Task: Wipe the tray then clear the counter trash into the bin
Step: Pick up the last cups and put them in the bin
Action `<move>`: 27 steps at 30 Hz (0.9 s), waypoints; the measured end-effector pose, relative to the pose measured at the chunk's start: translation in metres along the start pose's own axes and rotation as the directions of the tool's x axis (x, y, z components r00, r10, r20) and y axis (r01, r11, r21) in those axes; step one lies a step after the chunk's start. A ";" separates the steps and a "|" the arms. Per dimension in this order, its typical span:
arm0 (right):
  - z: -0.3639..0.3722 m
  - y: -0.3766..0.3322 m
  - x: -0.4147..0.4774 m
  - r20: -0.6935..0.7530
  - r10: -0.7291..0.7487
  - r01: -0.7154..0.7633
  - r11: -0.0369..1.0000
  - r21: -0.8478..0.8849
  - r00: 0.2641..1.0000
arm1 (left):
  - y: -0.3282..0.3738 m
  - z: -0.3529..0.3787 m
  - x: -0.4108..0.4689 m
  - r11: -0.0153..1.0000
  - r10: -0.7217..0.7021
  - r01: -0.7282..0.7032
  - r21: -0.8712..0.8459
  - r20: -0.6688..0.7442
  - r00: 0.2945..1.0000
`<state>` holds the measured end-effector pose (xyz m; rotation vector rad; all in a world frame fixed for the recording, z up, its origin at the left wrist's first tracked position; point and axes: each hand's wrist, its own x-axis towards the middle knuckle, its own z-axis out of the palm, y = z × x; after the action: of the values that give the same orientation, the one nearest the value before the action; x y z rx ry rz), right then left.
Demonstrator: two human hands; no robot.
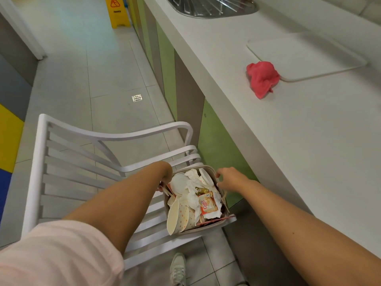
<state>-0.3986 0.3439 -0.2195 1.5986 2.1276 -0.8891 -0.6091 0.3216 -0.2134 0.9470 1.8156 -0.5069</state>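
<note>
White surface point(309, 141) runs along your right, with a steel sink point(212, 7) at its far end. A flat white tray point(305, 56) lies toward the back edge, and a crumpled pink cloth point(262, 78) sits against the tray's near corner. The cloth looks set down after wiping, and no loose trash shows on the surface.

Left of the surface's front edge, a small beige bin point(206, 229) stands on the seat of a white slatted chair point(82, 153). That puts it high enough for you to reach.

Your left hand point(165, 176) grips the bin's left rim, fingers curled under it, probably to steady or lift it. Your right hand point(229, 178) is at the opposite rim with fingers bent. I cannot tell whether it has closed on the rim.

The bin is heaped above its rim:
- dotted paper cups point(185, 215)
- round white lids point(178, 182)
- crumpled tissues point(192, 195)
- a coffee sachet point(208, 204)
- thin wooden stirrers point(224, 200)

Move it gently, because that pile could spill.
</note>
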 end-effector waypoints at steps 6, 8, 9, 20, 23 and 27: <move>-0.004 0.000 -0.003 -0.002 -0.009 0.009 1.000 -0.001 1.000 | 0.004 0.016 0.018 0.991 -0.027 0.029 0.128 -0.017 1.000; -0.005 -0.001 -0.004 -0.005 -0.006 0.006 1.000 0.002 1.000 | 0.006 0.020 0.018 0.996 -0.041 0.039 0.086 0.027 0.999; -0.006 -0.001 -0.004 -0.008 -0.005 0.005 1.000 0.001 1.000 | 0.008 0.021 0.017 0.998 -0.028 0.025 0.051 0.048 0.998; -0.024 -0.010 -0.014 -0.048 -0.075 0.076 0.997 0.009 0.996 | 0.034 -0.007 -0.013 0.977 0.165 -0.185 -0.109 -0.170 0.972; -0.035 -0.015 -0.023 -0.072 -0.109 0.111 0.993 0.033 0.991 | 0.050 -0.014 -0.022 0.932 0.252 -0.312 -0.182 -0.292 0.923; -0.056 -0.019 -0.036 -0.170 -0.159 0.165 0.986 0.020 0.973 | 0.078 -0.022 -0.044 0.820 0.368 -0.510 -0.260 -0.444 0.817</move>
<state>-0.3995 0.3503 -0.1505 1.5839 2.4007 -0.8712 -0.5511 0.3677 -0.1587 1.2128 1.8405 0.3346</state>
